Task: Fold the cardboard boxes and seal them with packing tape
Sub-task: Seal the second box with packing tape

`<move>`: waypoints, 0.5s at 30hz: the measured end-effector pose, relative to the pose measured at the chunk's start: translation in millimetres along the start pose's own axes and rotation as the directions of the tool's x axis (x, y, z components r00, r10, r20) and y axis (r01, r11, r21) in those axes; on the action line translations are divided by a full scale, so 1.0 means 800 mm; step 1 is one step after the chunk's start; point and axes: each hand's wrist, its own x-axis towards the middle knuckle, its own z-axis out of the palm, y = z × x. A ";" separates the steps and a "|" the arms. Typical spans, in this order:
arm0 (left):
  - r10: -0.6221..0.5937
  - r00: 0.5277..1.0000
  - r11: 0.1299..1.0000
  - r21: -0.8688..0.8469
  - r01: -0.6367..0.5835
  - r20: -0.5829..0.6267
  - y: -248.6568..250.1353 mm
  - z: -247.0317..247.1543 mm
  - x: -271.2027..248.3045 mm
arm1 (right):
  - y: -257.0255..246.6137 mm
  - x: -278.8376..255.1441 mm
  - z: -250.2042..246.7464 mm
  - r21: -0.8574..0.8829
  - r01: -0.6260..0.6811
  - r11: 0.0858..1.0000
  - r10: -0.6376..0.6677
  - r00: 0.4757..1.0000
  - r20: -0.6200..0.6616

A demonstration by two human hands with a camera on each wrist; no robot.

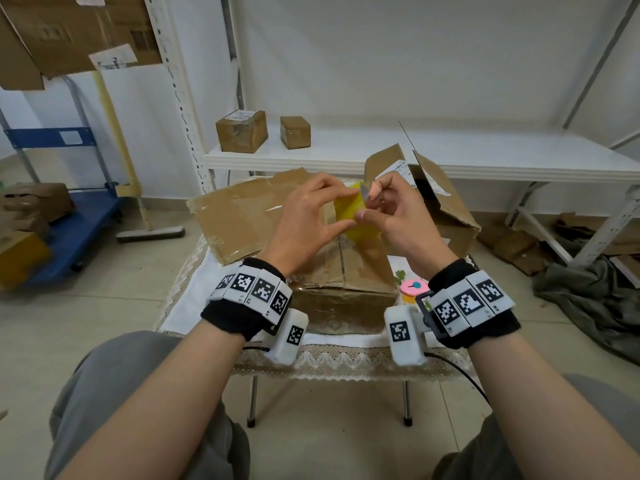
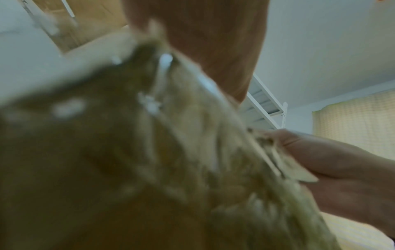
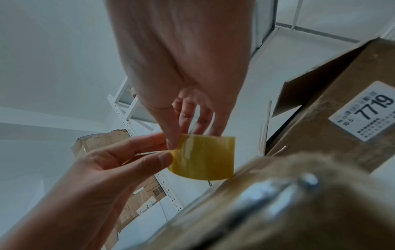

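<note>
Above the taped box (image 1: 341, 271), both hands, fingers curled, pinch the yellow tape roll (image 1: 349, 211).

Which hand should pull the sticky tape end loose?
Probably the right hand: its thumb and fingertip already pinch at the yellow tape roll edge, while the left hand steadies the roll.

Both forearms are bare. Each wrist wears a black fabric band (image 1: 231, 317) carrying white blocks with black square markers (image 1: 464, 301); grey trousers (image 1: 104, 393), apparently.
</note>
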 end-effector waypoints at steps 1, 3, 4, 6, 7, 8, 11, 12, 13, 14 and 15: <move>-0.003 0.999 1.000 -0.009 0.004 0.040 0.001 -0.001 0.000 | -0.002 0.000 0.001 0.069 -0.017 0.997 0.018 1.000 -0.019; 0.000 0.993 1.000 -0.020 0.002 0.119 0.000 -0.001 -0.001 | -0.004 0.001 0.002 0.231 -0.065 0.971 0.075 0.996 -0.039; 0.003 0.990 1.000 -0.014 -0.001 0.142 0.000 -0.001 -0.002 | -0.005 0.001 0.001 0.287 -0.088 0.954 0.103 0.994 -0.037; 0.011 0.989 1.000 0.003 -0.011 0.149 0.000 0.000 -0.003 | -0.006 0.002 0.000 0.344 -0.122 0.931 0.134 0.991 -0.011; 0.019 0.990 1.000 0.005 -0.020 0.138 0.000 -0.001 -0.003 | -0.006 0.002 0.000 0.365 -0.135 0.921 0.142 0.990 0.008; 0.030 0.992 1.000 0.005 -0.031 0.122 0.000 -0.001 -0.003 | -0.005 0.002 0.000 0.386 -0.149 0.911 0.152 0.988 0.023; 0.055 0.995 0.998 0.004 -0.055 0.087 0.000 -0.003 -0.002 | -0.004 0.004 -0.001 0.415 -0.200 0.888 0.199 0.979 0.044; 0.063 0.995 0.998 0.004 -0.064 0.079 0.000 -0.003 -0.003 | -0.003 0.005 -0.001 0.427 -0.212 0.879 0.209 0.976 0.053; 0.073 0.995 0.997 0.006 -0.073 0.071 0.000 -0.002 -0.003 | -0.002 0.006 -0.002 0.444 -0.221 0.868 0.214 0.974 0.066; 0.083 0.995 0.996 0.009 -0.083 0.061 0.000 -0.002 -0.003 | -0.001 0.007 -0.002 0.464 -0.230 0.855 0.218 0.973 0.081; 0.094 0.994 0.995 0.013 -0.095 0.049 0.000 -0.001 -0.003 | 0.000 0.007 -0.003 0.488 -0.239 0.840 0.223 0.970 0.092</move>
